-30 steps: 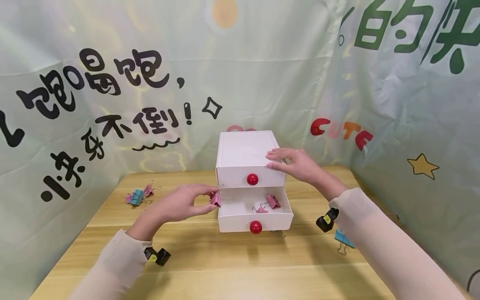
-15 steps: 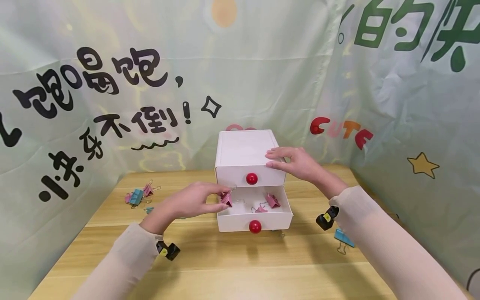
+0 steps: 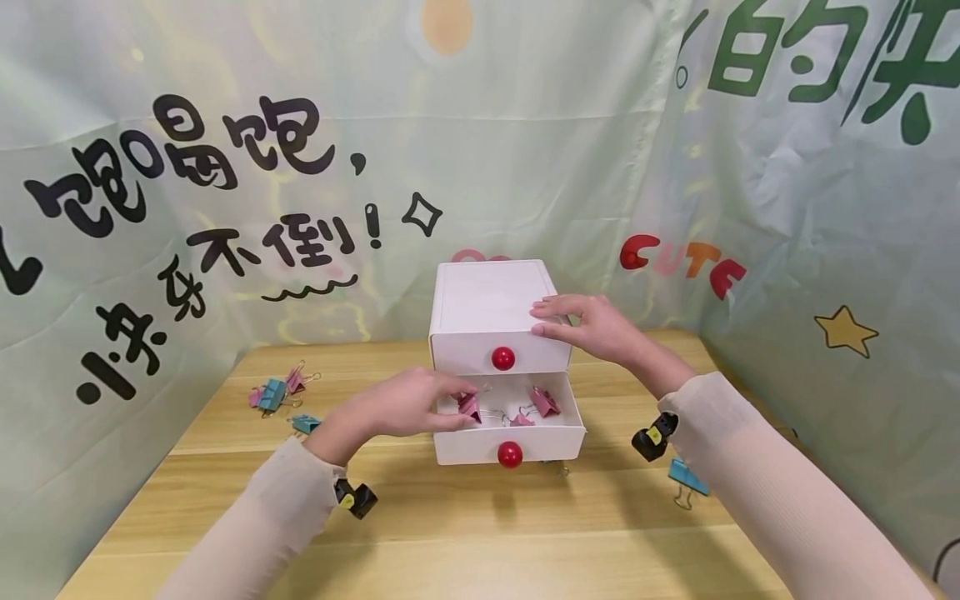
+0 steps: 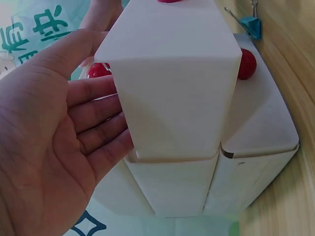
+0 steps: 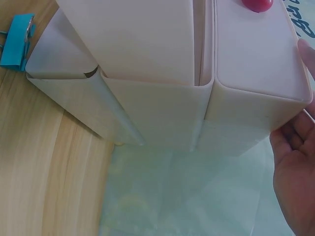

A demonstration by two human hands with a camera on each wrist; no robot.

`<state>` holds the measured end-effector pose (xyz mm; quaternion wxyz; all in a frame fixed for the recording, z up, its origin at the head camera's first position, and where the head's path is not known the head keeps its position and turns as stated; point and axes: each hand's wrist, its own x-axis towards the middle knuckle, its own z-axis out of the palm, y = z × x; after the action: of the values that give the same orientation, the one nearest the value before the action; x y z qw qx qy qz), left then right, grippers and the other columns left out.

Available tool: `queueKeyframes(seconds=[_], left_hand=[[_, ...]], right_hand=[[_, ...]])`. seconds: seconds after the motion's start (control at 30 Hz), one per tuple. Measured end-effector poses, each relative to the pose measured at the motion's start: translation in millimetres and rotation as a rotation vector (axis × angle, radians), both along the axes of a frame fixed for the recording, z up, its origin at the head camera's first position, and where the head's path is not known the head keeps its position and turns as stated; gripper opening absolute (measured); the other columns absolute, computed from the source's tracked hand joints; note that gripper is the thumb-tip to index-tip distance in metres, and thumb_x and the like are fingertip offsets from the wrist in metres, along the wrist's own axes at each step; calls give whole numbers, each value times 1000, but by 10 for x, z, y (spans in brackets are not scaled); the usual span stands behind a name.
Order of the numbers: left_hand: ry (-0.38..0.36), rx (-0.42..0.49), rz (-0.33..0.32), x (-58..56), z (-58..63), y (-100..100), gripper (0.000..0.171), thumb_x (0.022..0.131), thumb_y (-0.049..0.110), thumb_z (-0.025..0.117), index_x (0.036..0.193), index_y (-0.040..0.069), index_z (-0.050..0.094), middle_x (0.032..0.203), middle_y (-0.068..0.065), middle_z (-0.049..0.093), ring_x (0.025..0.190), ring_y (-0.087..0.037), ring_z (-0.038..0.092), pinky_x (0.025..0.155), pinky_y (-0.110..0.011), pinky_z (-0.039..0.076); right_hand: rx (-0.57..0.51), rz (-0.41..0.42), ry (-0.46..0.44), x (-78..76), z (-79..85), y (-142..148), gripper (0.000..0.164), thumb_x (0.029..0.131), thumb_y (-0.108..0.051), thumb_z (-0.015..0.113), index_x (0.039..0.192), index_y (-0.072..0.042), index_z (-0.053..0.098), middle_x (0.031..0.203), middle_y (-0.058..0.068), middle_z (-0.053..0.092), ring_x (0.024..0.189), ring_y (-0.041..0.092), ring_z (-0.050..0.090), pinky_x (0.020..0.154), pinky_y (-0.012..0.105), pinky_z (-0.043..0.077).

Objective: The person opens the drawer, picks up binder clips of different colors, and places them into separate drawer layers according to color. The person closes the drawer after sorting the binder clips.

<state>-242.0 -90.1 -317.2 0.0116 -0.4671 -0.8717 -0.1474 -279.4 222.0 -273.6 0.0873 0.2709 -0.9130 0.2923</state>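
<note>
A white drawer box [image 3: 491, 296] with red knobs stands on the table, its middle drawer [image 3: 472, 448] pulled out. Inside that drawer my left hand [image 3: 408, 404] pinches a pink binder clip [image 3: 469, 406] between thumb and fingers. To the right of it lie two more pink binder clips [image 3: 544, 401]. The left wrist view shows my left hand [image 4: 54, 128] beside the drawer's side wall [image 4: 172, 103], which hides the fingertips. My right hand [image 3: 596, 327] rests its fingers on the box's upper right edge; the right wrist view shows it [image 5: 298, 167] at the top corner.
Pink and teal binder clips [image 3: 273, 393] lie in a group at the table's left. A teal clip [image 3: 305, 423] sits near my left wrist, another teal clip [image 3: 687, 477] beside my right sleeve. A teal clip [image 4: 252, 27] lies before the box. Printed cloth [image 3: 562, 167] hangs behind.
My left hand has moved right, carrying the pink binder clip from the drawer's left edge into the drawer. A teal clip by my left wrist has come into view. My right hand stays put.
</note>
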Motion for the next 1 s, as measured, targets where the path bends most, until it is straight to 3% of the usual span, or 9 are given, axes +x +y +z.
queueKeyframes(seconds=[0.2, 0.4, 0.7, 1.0], left_hand=[[7, -21, -24, -16, -11, 52, 37, 95, 42, 62, 118, 15, 69, 98, 9, 65, 87, -16, 63, 77, -26, 50], [0, -29, 26, 4, 31, 34, 41, 95, 38, 64, 124, 9, 68, 117, -4, 69, 103, -18, 64, 91, -36, 51], [77, 26, 41, 16, 3, -180, 39, 97, 38, 61, 125, 12, 67, 124, -1, 66, 111, -17, 61, 95, -38, 49], [156, 164, 100, 30, -128, -489, 32, 97, 33, 62, 119, 11, 69, 118, 0, 67, 112, -19, 62, 95, -42, 49]], right_hand=[[-2, -3, -8, -1, -4, -10, 51, 88, -50, 68, 129, -20, 66, 137, 3, 58, 133, 26, 46, 105, 55, 38], [-5, -16, -27, 13, -2, -8, 52, 88, -51, 68, 130, -19, 66, 139, 4, 56, 134, 27, 45, 105, 56, 37], [-9, -22, -33, 11, -7, -5, 54, 88, -52, 68, 130, -19, 65, 139, 4, 56, 134, 28, 44, 105, 57, 36], [-7, -22, -32, -7, -18, -3, 54, 88, -53, 67, 131, -20, 65, 140, 3, 56, 135, 28, 43, 106, 58, 35]])
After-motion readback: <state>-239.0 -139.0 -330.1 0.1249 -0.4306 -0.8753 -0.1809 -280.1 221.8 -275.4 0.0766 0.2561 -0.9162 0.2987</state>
